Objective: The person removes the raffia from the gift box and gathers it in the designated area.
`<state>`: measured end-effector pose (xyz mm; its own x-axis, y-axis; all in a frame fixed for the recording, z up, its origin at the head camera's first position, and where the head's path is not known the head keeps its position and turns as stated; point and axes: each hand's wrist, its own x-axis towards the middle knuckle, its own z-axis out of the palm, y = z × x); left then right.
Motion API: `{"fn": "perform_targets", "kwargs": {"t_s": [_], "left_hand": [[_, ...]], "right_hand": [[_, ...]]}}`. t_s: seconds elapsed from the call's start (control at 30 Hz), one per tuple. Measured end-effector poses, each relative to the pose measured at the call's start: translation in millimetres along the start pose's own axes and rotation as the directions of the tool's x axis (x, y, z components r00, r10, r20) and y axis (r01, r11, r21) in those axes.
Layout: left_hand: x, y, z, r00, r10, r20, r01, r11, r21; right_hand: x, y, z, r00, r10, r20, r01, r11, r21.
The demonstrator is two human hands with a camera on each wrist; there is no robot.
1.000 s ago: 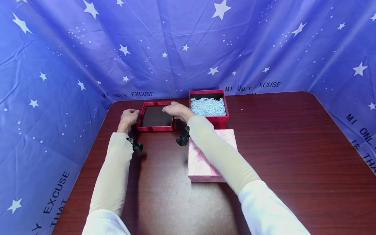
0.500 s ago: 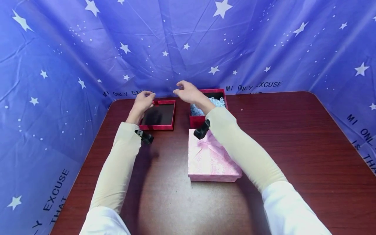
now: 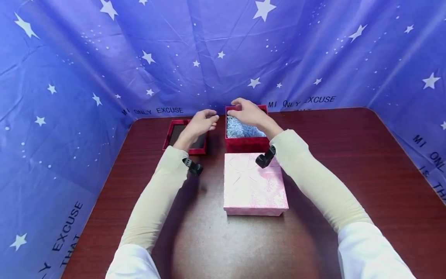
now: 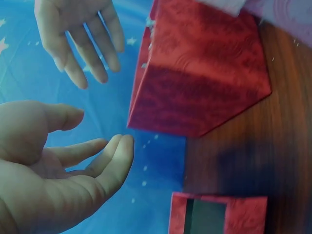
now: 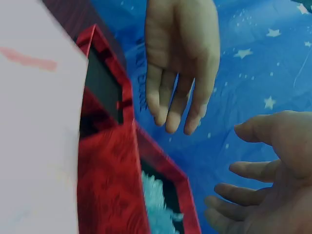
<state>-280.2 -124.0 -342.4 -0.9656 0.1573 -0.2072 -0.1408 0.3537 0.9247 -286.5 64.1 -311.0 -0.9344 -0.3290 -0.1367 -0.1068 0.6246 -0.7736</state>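
Note:
My left hand (image 3: 201,124) hovers over the right side of a shallow red lid (image 3: 201,151) with a dark inside, its fingers loosely bent around nothing. Above the left part of a deep red box (image 3: 245,145), my right hand (image 3: 249,112) hangs with fingers spread and nothing held. Pale blue shredded paper (image 3: 240,128) fills that box. Both wrist views show the two hands facing each other in the air, apart from the red box (image 4: 204,73). In front of it lies a closed pink gift box (image 3: 256,186), partly below the right wrist.
The boxes stand on a dark reddish wooden table (image 3: 341,162). A blue curtain (image 3: 209,46) with white stars hangs along its back and sides. Black wrist cameras (image 3: 266,157) stick out from the inner side of both wrists.
Both hands have left the red lid's sides and moved right. The left hand now hangs over the lid's right side, the right hand over the red box. The boxes stay in place.

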Motion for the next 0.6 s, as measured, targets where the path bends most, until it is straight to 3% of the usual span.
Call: {"fn": "perform_targets", "kwargs": {"t_s": [0.17, 0.3, 0.6], "left_hand": [[2.0, -1.8, 16.9, 0.998, -0.006, 0.068, 0.003, 0.999, 0.043], [5.3, -5.3, 25.5, 0.997, -0.012, 0.07, 0.007, 0.997, 0.076], [9.2, -10.9, 29.8, 0.996, -0.031, 0.08, 0.035, 0.998, -0.046]], "right_hand": [[0.3, 17.6, -5.4, 0.999, 0.029, 0.018, -0.028, 0.998, -0.06], [2.5, 27.1, -6.7, 0.997, 0.048, 0.054, -0.042, 0.993, -0.111], [9.2, 39.7, -9.1, 0.985, 0.131, 0.108, -0.113, 0.982, -0.153]]}}
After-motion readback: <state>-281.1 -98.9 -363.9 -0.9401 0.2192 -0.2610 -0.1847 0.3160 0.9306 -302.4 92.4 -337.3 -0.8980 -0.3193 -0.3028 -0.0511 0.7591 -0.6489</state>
